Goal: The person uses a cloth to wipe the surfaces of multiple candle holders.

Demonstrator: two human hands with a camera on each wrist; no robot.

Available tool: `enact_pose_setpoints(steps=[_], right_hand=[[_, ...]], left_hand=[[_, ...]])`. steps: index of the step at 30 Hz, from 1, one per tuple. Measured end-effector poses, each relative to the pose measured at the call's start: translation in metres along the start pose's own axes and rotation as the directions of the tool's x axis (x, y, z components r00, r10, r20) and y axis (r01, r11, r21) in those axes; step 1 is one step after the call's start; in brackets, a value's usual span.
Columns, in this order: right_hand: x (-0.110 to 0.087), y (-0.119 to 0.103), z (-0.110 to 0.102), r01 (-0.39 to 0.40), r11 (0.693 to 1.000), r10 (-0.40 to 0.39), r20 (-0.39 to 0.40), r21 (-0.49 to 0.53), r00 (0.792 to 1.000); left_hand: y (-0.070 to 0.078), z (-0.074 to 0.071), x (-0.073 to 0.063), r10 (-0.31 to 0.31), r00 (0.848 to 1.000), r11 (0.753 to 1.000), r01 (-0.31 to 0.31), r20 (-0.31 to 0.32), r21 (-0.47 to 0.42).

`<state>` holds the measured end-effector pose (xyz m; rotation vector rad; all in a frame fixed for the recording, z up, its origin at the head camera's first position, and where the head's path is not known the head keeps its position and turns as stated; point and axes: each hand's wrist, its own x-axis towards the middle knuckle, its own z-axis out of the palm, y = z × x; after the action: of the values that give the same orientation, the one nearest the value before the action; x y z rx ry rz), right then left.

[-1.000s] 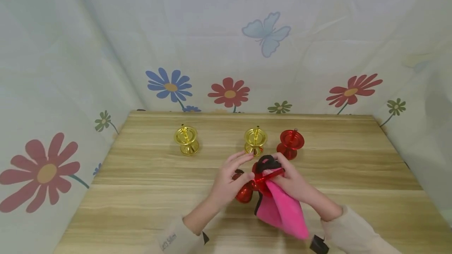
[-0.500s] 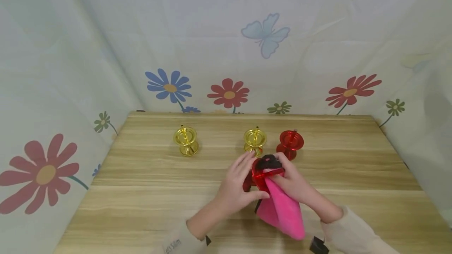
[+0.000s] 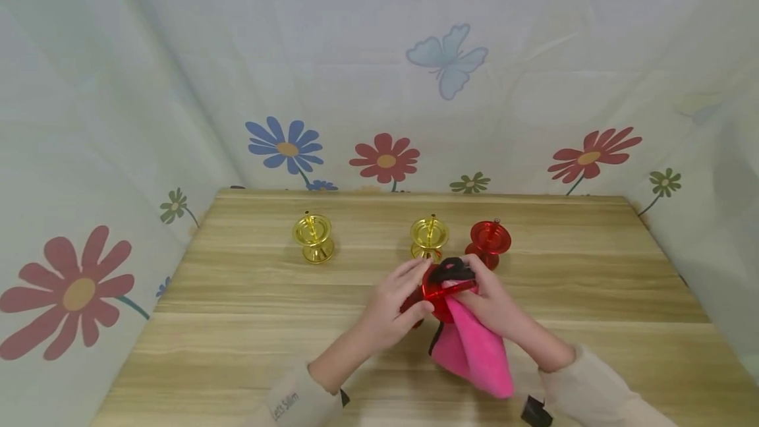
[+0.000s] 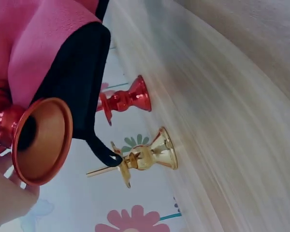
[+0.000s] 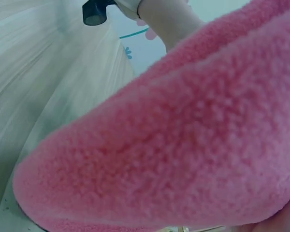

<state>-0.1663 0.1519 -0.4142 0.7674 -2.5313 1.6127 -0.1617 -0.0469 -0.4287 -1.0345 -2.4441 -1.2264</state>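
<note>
Tilted on its side in front of me is a shiny red candle holder (image 3: pixel 440 306). My left hand (image 3: pixel 385 308) grips it near the stem and base. In the left wrist view the hollow underside of the red candle holder (image 4: pixel 50 145) faces the camera. My right hand (image 3: pixel 492 302) holds a pink fleecy cloth (image 3: pixel 477 358) with black edging against the holder's dish; a bunched black part of it shows over the dish. The cloth (image 5: pixel 174 135) fills most of the right wrist view and hides nearly all of that hand's fingers.
A second red candle holder (image 3: pixel 490 239) stands upright just beyond my right hand. Beside it is a gold candle holder (image 3: pixel 429 232), close to my left fingertips. Another gold candle holder (image 3: pixel 313 236) stands farther left on the wooden table (image 3: pixel 237 321). A flowered curtain (image 3: pixel 332 71) hangs behind.
My left fingers and thumb spread half a second ago, then drew in again round the red candle holder. Its base, visible at first, is now mostly behind the left hand. The right hand has hardly moved.
</note>
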Motion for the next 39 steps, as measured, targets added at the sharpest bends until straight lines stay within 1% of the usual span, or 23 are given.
enact_pose_setpoints(steps=[2, 4, 5, 7, 9, 10, 12, 14, 16, 18, 21, 23, 24, 26, 27, 29, 31, 32, 33, 34, 35, 37, 39], right_hand=[[0.000, 0.000, 0.001, -0.022, 1.000, 0.022, -0.011, 0.005, 1.000], [-0.001, -0.001, 0.002, -0.040, 0.999, 0.041, -0.011, 0.011, 0.999], [-0.001, -0.001, 0.003, -0.044, 0.999, 0.044, -0.010, 0.012, 0.999], [0.000, -0.002, 0.003, -0.045, 0.999, 0.045, -0.006, 0.006, 0.999], [0.000, -0.003, 0.004, -0.041, 0.999, 0.041, -0.003, -0.010, 0.999], [0.000, -0.003, 0.004, -0.038, 0.999, 0.038, 0.002, -0.014, 0.999], [0.001, -0.004, 0.004, -0.027, 0.999, 0.028, 0.008, -0.030, 1.000], [0.000, -0.004, 0.003, -0.018, 0.999, 0.019, 0.022, -0.040, 1.000], [0.001, -0.003, 0.003, 0.005, 0.999, -0.003, 0.038, -0.045, 0.999], [0.001, -0.002, 0.002, 0.024, 0.999, -0.022, 0.040, -0.045, 0.999], [0.003, -0.001, 0.000, 0.036, 0.998, -0.036, -0.005, -0.050, 0.999], [0.005, -0.001, -0.004, 0.000, 0.999, -0.002, -0.056, -0.037, 0.998], [0.005, -0.001, -0.006, -0.031, 0.999, 0.029, -0.080, -0.020, 0.996], [0.007, -0.001, -0.011, -0.104, 0.994, 0.107, -0.123, 0.035, 0.987], [0.007, -0.002, -0.014, -0.140, 0.987, 0.149, -0.137, 0.075, 0.979], [0.008, -0.002, -0.019, -0.190, 0.969, 0.216, -0.163, 0.160, 0.963], [0.008, -0.002, -0.022, -0.196, 0.947, 0.246, -0.179, 0.256, 0.953], [0.008, -0.002, -0.022, -0.184, 0.931, 0.250, -0.186, 0.314, 0.950], [0.008, -0.002, -0.022, -0.167, 0.912, 0.254, -0.193, 0.375, 0.948], [0.008, -0.002, -0.021, -0.139, 0.887, 0.248, -0.199, 0.440, 0.948], [0.008, -0.003, -0.020, -0.111, 0.855, 0.243, -0.202, 0.506, 0.949], [0.006, -0.003, -0.016, -0.051, 0.776, 0.229, -0.206, 0.628, 0.951], [0.005, -0.004, -0.010, 0.004, 0.703, 0.207, -0.211, 0.711, 0.955]], left_hand=[[0.002, 0.003, 0.000, 0.029, 1.000, 0.998, -0.030, 0.006, 0.059], [0.004, 0.004, 0.001, 0.015, 1.000, 0.996, -0.016, 0.010, 0.085], [0.006, 0.005, 0.002, 0.001, 1.000, 0.996, -0.001, 0.004, 0.089], [0.006, 0.006, 0.003, 0.008, 1.000, 0.996, -0.006, -0.026, 0.093], [0.006, 0.005, 0.004, -0.006, 1.000, 0.998, 0.007, -0.028, 0.056], [0.005, 0.004, 0.004, -0.021, 1.000, 0.999, 0.021, -0.012, 0.030], [0.004, 0.001, 0.004, -0.070, 0.997, 0.997, 0.072, 0.043, -0.034], [0.002, -0.002, 0.004, -0.117, 0.986, 0.987, 0.129, 0.115, -0.101], [0.000, -0.004, 0.003, -0.152, 0.972, 0.969, 0.182, 0.179, -0.165], [-0.003, -0.006, 0.001, -0.168, 0.960, 0.949, 0.219, 0.224, -0.228], [-0.008, -0.007, -0.002, -0.186, 0.950, 0.913, 0.262, 0.251, -0.313], [-0.012, -0.007, -0.005, -0.220, 0.942, 0.886, 0.302, 0.253, -0.352], [-0.013, -0.007, -0.007, -0.241, 0.938, 0.871, 0.321, 0.248, -0.371], [-0.016, -0.008, -0.010, -0.286, 0.932, 0.833, 0.357, 0.223, -0.422], [-0.017, -0.008, -0.011, -0.305, 0.931, 0.813, 0.364, 0.200, -0.455], [-0.019, -0.008, -0.013, -0.337, 0.931, 0.770, 0.358, 0.140, -0.528], [-0.019, -0.007, -0.013, -0.370, 0.926, 0.734, 0.338, 0.070, -0.589], [-0.019, -0.006, -0.013, -0.386, 0.922, 0.722, 0.324, 0.032, -0.612], [-0.019, -0.004, -0.012, -0.396, 0.918, 0.718, 0.305, -0.006, -0.625], [-0.018, -0.003, -0.011, -0.411, 0.910, 0.715, 0.294, -0.042, -0.634], [-0.017, -0.001, -0.010, -0.426, 0.902, 0.714, 0.284, -0.076, -0.640], [-0.014, 0.003, -0.007, -0.459, 0.878, 0.718, 0.274, -0.138, -0.640], [-0.012, 0.007, -0.004, -0.493, 0.850, 0.711, 0.270, -0.186, -0.650]])
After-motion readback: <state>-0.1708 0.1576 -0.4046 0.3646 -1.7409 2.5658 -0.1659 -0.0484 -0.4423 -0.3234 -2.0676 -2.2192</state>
